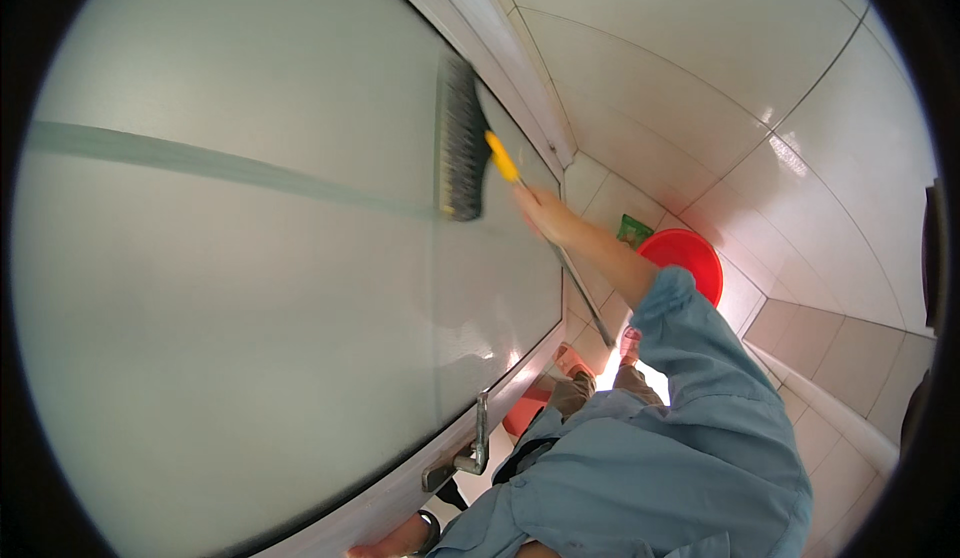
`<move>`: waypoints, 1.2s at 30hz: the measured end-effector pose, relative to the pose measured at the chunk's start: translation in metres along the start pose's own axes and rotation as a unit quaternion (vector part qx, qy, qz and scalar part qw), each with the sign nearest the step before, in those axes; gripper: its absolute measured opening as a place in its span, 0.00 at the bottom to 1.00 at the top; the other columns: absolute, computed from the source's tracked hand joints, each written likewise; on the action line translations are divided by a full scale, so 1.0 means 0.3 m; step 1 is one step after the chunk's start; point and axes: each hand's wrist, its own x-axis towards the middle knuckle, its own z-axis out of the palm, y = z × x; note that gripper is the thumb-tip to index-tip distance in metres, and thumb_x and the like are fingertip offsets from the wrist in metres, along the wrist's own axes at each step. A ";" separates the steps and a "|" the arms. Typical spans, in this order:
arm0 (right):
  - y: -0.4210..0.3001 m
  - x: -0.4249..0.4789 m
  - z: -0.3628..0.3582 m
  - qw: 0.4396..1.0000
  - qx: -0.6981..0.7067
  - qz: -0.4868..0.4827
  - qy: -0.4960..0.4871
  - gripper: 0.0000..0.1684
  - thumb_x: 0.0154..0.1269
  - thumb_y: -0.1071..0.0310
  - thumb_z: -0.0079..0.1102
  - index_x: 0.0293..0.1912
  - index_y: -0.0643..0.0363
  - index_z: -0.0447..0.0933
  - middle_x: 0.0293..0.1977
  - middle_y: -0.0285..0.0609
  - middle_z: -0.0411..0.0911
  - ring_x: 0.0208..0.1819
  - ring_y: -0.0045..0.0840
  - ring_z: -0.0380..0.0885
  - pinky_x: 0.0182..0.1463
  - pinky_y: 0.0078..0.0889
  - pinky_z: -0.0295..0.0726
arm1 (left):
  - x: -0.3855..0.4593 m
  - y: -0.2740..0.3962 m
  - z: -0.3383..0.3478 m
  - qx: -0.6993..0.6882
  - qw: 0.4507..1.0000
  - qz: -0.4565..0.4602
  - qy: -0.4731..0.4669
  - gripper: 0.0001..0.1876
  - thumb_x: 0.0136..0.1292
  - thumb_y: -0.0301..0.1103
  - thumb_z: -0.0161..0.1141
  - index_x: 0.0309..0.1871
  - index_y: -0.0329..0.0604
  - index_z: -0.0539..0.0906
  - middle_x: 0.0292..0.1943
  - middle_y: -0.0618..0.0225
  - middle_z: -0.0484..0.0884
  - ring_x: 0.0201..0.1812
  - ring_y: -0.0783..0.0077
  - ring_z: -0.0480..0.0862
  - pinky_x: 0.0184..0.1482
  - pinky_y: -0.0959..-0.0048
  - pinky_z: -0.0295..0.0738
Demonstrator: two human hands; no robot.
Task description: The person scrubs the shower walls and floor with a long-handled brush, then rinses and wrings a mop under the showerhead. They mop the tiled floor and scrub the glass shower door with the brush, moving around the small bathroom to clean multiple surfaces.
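Note:
My right hand [546, 216] is closed around the metal handle [581, 288] of a long-handled brush, close below its yellow collar [502, 156]. The wide brush head [463, 145] has dark bristles, slightly blurred, and lies against the frosted glass panel [225, 295] of a door. My left hand [386, 543], with a dark band at the wrist, is at the door's light frame [322, 524]. The picture's lower edge cuts it off, so its fingers are hidden. A metal lever handle [481, 434] sticks out from the frame nearby.
A red plastic basin [686, 258] stands on the tiled floor by the wall, partly behind my sleeve. Beside it lies a green packet [634, 230]. Another red object [524, 410] shows below the door's edge. Tiled wall [675, 92] rises on the right.

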 end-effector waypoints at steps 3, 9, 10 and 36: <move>0.406 -0.035 -0.064 0.989 -0.099 0.060 0.087 0.29 0.65 0.46 0.36 0.36 0.66 0.72 0.22 0.45 0.71 0.26 0.31 0.70 0.33 0.33 0.69 | -0.004 0.000 0.051 0.011 1.000 0.023 -0.005 0.41 0.53 0.66 0.44 0.61 0.41 0.60 0.60 0.60 0.61 0.57 0.56 0.64 0.53 0.53 0.63; 0.143 -0.108 -0.026 0.982 -0.108 -0.120 0.099 0.25 0.65 0.50 0.39 0.35 0.64 0.72 0.23 0.51 0.71 0.27 0.36 0.71 0.33 0.36 0.68 | -0.005 0.007 0.037 0.033 0.998 0.045 0.007 0.42 0.53 0.66 0.44 0.61 0.41 0.60 0.60 0.59 0.61 0.57 0.57 0.64 0.53 0.54 0.63; 0.046 -0.129 -0.015 0.983 -0.121 -0.114 0.082 0.24 0.65 0.50 0.40 0.35 0.64 0.72 0.23 0.51 0.71 0.26 0.37 0.71 0.32 0.36 0.68 | -0.008 0.012 0.036 0.040 0.998 0.049 0.011 0.42 0.53 0.66 0.44 0.61 0.41 0.60 0.60 0.59 0.61 0.57 0.57 0.64 0.53 0.54 0.63; 0.583 -0.507 0.067 0.962 -0.256 -0.026 0.091 0.20 0.64 0.51 0.43 0.41 0.60 0.68 0.22 0.54 0.72 0.27 0.48 0.73 0.31 0.44 0.71 | 0.035 0.013 0.001 0.060 0.985 0.069 -0.145 0.41 0.52 0.67 0.44 0.64 0.51 0.56 0.60 0.64 0.60 0.57 0.63 0.67 0.49 0.55 0.69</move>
